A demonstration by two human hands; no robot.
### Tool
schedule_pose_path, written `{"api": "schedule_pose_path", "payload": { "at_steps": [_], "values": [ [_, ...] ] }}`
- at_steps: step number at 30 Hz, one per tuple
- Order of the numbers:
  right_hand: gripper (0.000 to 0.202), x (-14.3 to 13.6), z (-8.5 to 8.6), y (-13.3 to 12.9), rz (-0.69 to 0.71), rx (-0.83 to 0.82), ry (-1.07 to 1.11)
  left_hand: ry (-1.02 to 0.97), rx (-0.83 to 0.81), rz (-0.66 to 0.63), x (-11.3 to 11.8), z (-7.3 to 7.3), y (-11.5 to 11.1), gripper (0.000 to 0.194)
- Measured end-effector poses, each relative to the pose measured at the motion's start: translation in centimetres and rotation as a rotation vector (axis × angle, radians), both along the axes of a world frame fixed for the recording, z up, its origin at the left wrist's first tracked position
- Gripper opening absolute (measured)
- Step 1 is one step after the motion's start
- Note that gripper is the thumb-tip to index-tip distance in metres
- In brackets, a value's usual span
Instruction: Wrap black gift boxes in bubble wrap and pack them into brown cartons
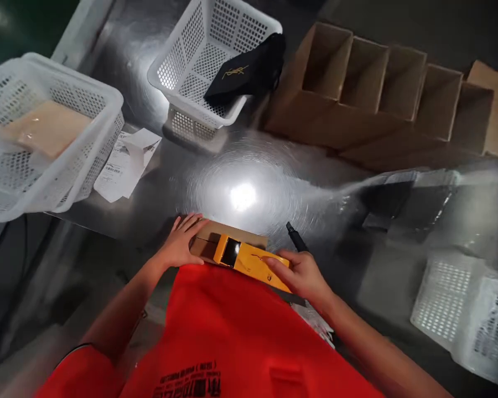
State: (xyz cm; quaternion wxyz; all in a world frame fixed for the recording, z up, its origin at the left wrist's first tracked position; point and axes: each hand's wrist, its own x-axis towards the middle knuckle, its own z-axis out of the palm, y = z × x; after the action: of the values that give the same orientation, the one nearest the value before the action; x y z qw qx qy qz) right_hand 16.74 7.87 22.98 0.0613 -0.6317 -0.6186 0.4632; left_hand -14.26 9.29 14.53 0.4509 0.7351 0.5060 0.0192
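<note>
A flat brown cardboard box [236, 232] lies at the near edge of the metal table, against the red apron. My left hand [182, 243] rests on the box's left end with its fingers spread. Over the box, my right hand [296, 272] grips a yellow tool [255, 265], thumb on top; it looks like a tape dispenser, with a dark part near its left end. A black pen-like object [296, 237] lies just beyond my right hand.
White baskets stand at the left [118, 102] and back [157, 72], the back one under a black pouch [244, 72]. Papers [122, 166] lie between them. Open cardboard boxes [307, 119] line the back right; clear plastic [431, 204] and more baskets [444, 298] are at right.
</note>
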Motion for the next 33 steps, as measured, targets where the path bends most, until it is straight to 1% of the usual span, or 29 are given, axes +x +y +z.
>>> {"api": "schedule_pose_path", "payload": {
  "at_steps": [3, 5, 6, 7, 8, 10, 11, 13, 15, 16, 18, 21, 24, 28, 31, 33],
  "values": [
    [0.058, 0.0, -0.5, -0.2, -0.014, 0.035, 0.004, 0.118, 0.036, -0.004, -0.2, 1.1, -0.1, 0.111],
    [0.058, 0.1, -0.6, -0.5, -0.012, 0.063, 0.004, 0.155, 0.059, -0.021, -0.1, 1.9, 0.1, 0.109],
    [0.058, 0.1, -0.7, -0.6, -0.004, 0.071, 0.005, 0.144, 0.058, -0.021, 0.1, 2.3, 0.3, 0.102],
    [0.058, 0.2, -0.8, -0.7, 0.007, 0.077, 0.005, 0.122, 0.047, 0.003, 0.6, 2.6, 0.6, 0.091],
    [0.058, 0.2, -0.8, -0.8, 0.017, 0.084, 0.000, 0.101, 0.030, 0.063, 1.3, 2.8, 1.0, 0.076],
    [0.056, 0.3, -0.9, -0.9, 0.037, 0.102, -0.019, 0.093, 0.017, 0.253, 3.5, 2.8, 1.8, 0.050],
    [0.055, 0.3, -0.9, -0.9, 0.043, 0.111, -0.031, 0.113, 0.028, 0.364, 4.8, 2.6, 2.2, 0.041],
    [0.053, 0.2, -1.0, -1.0, 0.052, 0.123, -0.039, 0.167, 0.085, 0.520, 7.2, 2.1, 2.7, 0.032],
    [0.051, 0.2, -0.9, -0.9, 0.066, 0.125, -0.031, 0.226, 0.140, 0.615, 8.9, 1.6, 3.0, 0.032],
    [0.050, 0.2, -0.8, -0.9, 0.073, 0.124, -0.031, 0.259, 0.158, 0.655, 9.3, 1.4, 3.0, 0.033],
    [0.049, 0.1, -0.5, -0.8, 0.092, 0.113, -0.040, 0.326, 0.185, 0.715, 9.6, 1.2, 2.8, 0.036],
    [0.046, -0.1, 0.2, -0.8, 0.142, 0.095, -0.070, 0.408, 0.218, 0.778, 9.4, 1.2, 2.3, 0.038],
    [0.043, -0.5, 1.1, -0.7, 0.236, 0.061, -0.113, 0.476, 0.235, 0.802, 9.3, 1.2, 1.9, 0.039],
    [0.039, -0.2, 1.9, -0.6, 0.351, -0.053, -0.150, 0.589, 0.241, 0.816, 9.8, 0.8, 1.8, 0.040],
    [0.038, 1.5, 1.5, -0.7, 0.342, -0.114, -0.155, 0.665, 0.235, 0.805, 10.3, 0.5, 1.9, 0.041],
    [0.040, 3.4, 0.7, -1.1, 0.302, -0.097, -0.150, 0.710, 0.269, 0.783, 10.6, 0.5, 1.9, 0.042]
  ]
}}
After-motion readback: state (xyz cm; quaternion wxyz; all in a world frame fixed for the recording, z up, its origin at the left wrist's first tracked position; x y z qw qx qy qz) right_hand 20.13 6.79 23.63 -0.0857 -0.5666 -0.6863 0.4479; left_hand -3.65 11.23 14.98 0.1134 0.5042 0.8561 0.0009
